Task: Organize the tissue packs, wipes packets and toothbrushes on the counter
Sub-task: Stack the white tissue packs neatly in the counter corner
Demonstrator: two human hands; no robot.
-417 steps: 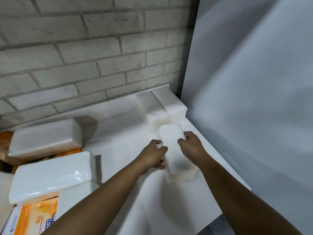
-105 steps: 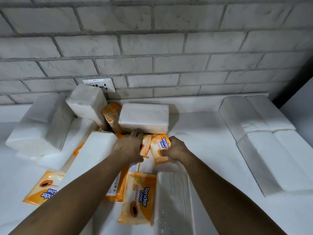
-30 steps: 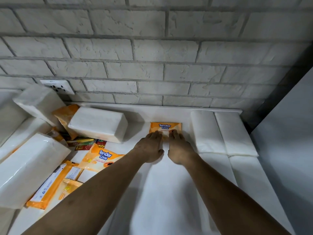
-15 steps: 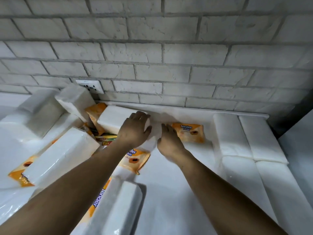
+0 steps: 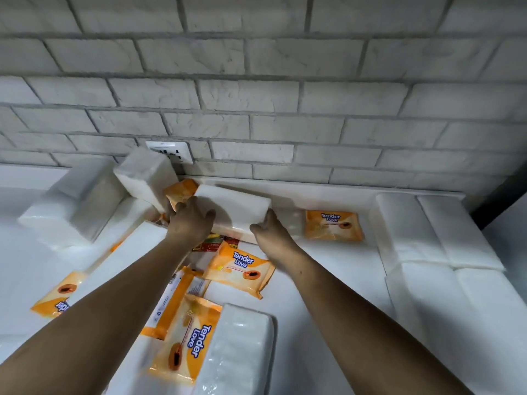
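Both hands have left the wipes packet (image 5: pixel 333 225), which now lies flat by the wall (image 5: pixel 256 95) just left of the tidy row (image 5: pixel 405 232) of tissue packs. They have gone back to the pile, to a white pack (image 5: pixel 242 208) lying crosswise near the wall. My left hand (image 5: pixel 191 220) is clamped over its left end, fingers curled on top. My right hand (image 5: pixel 271 232) has its thumb against the right end and its fingers going under the front edge, a grip as far as I can tell.

What worries me is what lies beneath. The pack rests on a toothbrush card (image 5: pixel 216 242) and on other loose things, with a second packet (image 5: pixel 239 266) just in front. If I slide instead of lifting, I judge the card and packets will drag along and scatter. The film looks slick, so a grip by the ends alone could let the pack sag or slip out. Just beside my left hand an orange packet (image 5: pixel 179 189) and a tilted pack (image 5: pixel 145 175) lean by the socket (image 5: pixel 168 152). Taking away their neighbour may tip them over.

For room, the bare bench (image 5: pixel 328 280) between pile and row is my clear lane. The wall closes the far side, the row blocks the right, and the placed packet sits in the straight path, so I should carry over it, not through it. The front edge of the bench is out of view, so I cannot say how much room is left at the near end of the row.
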